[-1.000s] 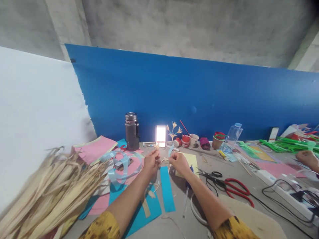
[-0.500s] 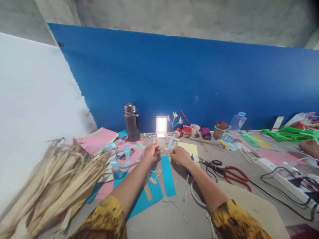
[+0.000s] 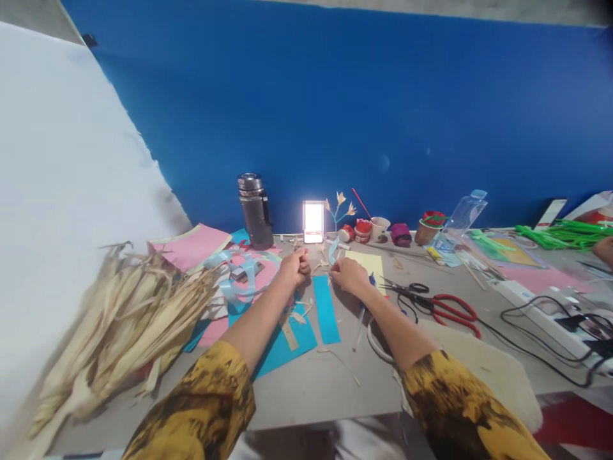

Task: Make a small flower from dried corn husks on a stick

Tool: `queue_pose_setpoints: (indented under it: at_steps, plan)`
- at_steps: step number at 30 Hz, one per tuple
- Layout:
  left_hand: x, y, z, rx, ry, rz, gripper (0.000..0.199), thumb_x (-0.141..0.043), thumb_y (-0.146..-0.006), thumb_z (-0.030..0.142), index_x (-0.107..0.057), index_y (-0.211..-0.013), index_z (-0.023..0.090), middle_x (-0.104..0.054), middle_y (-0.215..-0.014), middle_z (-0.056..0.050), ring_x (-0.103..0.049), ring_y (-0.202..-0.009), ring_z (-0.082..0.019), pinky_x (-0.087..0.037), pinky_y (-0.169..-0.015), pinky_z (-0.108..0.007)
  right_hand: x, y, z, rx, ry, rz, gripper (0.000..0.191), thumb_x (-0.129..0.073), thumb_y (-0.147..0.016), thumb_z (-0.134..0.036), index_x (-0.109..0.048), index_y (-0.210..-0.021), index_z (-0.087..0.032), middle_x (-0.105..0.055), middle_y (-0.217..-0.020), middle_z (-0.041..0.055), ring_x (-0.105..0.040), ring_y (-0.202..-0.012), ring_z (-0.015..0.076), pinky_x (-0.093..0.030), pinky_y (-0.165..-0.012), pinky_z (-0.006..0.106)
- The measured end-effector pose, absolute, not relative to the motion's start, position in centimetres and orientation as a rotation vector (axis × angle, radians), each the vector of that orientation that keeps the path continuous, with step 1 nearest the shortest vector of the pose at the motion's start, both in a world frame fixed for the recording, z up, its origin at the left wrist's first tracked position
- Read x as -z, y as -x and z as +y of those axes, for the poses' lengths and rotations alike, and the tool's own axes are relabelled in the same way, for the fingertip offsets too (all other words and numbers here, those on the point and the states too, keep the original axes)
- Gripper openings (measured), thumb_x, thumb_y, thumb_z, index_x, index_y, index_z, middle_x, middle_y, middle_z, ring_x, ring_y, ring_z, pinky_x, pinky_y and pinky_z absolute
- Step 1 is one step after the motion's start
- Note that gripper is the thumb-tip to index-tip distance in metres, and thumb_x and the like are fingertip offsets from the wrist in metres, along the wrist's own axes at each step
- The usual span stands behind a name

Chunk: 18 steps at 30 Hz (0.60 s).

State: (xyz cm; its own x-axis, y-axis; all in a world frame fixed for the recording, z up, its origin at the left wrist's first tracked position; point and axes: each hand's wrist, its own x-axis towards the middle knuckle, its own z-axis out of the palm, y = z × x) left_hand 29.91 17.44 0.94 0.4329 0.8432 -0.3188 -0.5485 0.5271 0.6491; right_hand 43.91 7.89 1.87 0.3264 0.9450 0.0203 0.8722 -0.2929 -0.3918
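Observation:
My left hand (image 3: 294,268) is closed in a pinch over the table, left of a narrow bright blue paper strip (image 3: 326,310). What its fingers hold, if anything, is too small to make out. On the strip's other side, my right hand (image 3: 350,276) is low with its fingers bent together, and their tips are partly hidden. A curl of light blue ribbon (image 3: 334,250) lies just beyond those fingertips; I cannot tell whether they touch it. Pale husk scraps (image 3: 297,317) rest on a blue sheet (image 3: 272,361). Behind stands a light blue stem with pale husk flowers (image 3: 340,199).
Dried corn husks (image 3: 129,319) are heaped at left near a dark flask (image 3: 255,214). Black scissors (image 3: 407,289), red-handled scissors (image 3: 454,308) and a power strip (image 3: 541,319) lie right. A lit screen (image 3: 313,222) stands behind. Another person's hand (image 3: 604,250) shows at the right edge.
The view has tilted downward, bringing the table's front edge into sight. Both my hands keep nearly the same places over the table. The other person's hand is now mostly out of frame.

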Motion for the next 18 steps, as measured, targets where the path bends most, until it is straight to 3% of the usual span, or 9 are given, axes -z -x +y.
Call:
queue_pose_setpoints:
  at_steps: [3, 5, 9, 11, 14, 18]
  plan:
    - [-3.3, -29.8, 16.8, -0.979, -0.514, 0.689, 0.017, -0.053, -0.091, 0.017, -0.049, -0.075, 0.017, -0.023, -0.043, 0.012, -0.02, -0.031, -0.004, -0.012, -0.035, -0.017, -2.5, -44.2, 7.8, -0.23, 2.241, -1.584, 0.024, -0.051, -0.088, -0.03, -0.072, -0.097, -0.024, -0.074, -0.096, 0.0065, -0.066, -0.091, 0.0229, -0.04, -0.067, 0.027]
    - [-5.4, -29.2, 16.1, -1.031, -0.537, 0.658, 0.023, -0.049, -0.095, 0.02, -0.05, -0.072, 0.016, -0.021, -0.042, 0.011, -0.022, -0.033, -0.004, -0.018, -0.037, -0.017, -3.0, -44.3, 7.6, -0.194, 2.212, -1.569, 0.027, -0.046, -0.092, -0.033, -0.071, -0.097, -0.023, -0.073, -0.095, 0.006, -0.065, -0.09, 0.0212, -0.039, -0.066, 0.026]
    - [-9.6, -25.9, 13.6, -1.091, -0.79, 0.546, 0.023, -0.057, -0.091, 0.028, -0.057, -0.072, 0.015, -0.031, -0.045, 0.008, -0.035, -0.041, -0.007, -0.036, -0.047, -0.02, -3.6, -44.0, 6.9, -0.331, 2.201, -1.721, 0.044, -0.047, -0.092, -0.052, -0.069, -0.075, -0.018, -0.071, -0.079, 0.0086, -0.065, -0.078, 0.0213, -0.037, -0.062, 0.027]
    - [-10.7, -23.1, 11.4, -1.07, -1.053, 0.537, 0.023, -0.063, -0.087, 0.032, -0.06, -0.072, 0.014, -0.038, -0.048, 0.006, -0.042, -0.046, -0.009, -0.038, -0.051, -0.022, -3.4, -43.2, 6.5, -0.396, 2.202, -1.861, 0.043, -0.056, -0.085, -0.059, -0.068, -0.077, -0.018, -0.071, -0.081, 0.0091, -0.065, -0.08, 0.0232, -0.038, -0.064, 0.028]
    - [-9.8, -18.5, 6.9, -0.999, -1.606, 0.737, 0.019, -0.064, -0.085, 0.034, -0.067, -0.077, 0.017, -0.056, -0.059, 0.0, -0.055, -0.06, -0.014, -0.044, -0.062, -0.026, -2.4, -42.0, 6.1, -0.391, 2.18, -2.001, 0.042, -0.073, -0.072, -0.053, -0.065, -0.096, -0.02, -0.072, -0.095, 0.0092, -0.066, -0.087, 0.0265, -0.04, -0.068, 0.03]
    - [-5.0, -14.0, 1.0, -0.519, -2.269, 0.974, 0.014, -0.059, -0.086, 0.029, -0.071, -0.089, 0.023, -0.069, -0.095, -0.006, -0.062, -0.092, -0.024, -0.046, -0.084, -0.036, -1.4, -41.6, 6.2, -0.448, 2.146, -1.989, 0.038, -0.075, -0.07, -0.035, -0.06, -0.103, -0.022, -0.07, -0.096, 0.0061, -0.065, -0.09, 0.0244, -0.04, -0.069, 0.028]
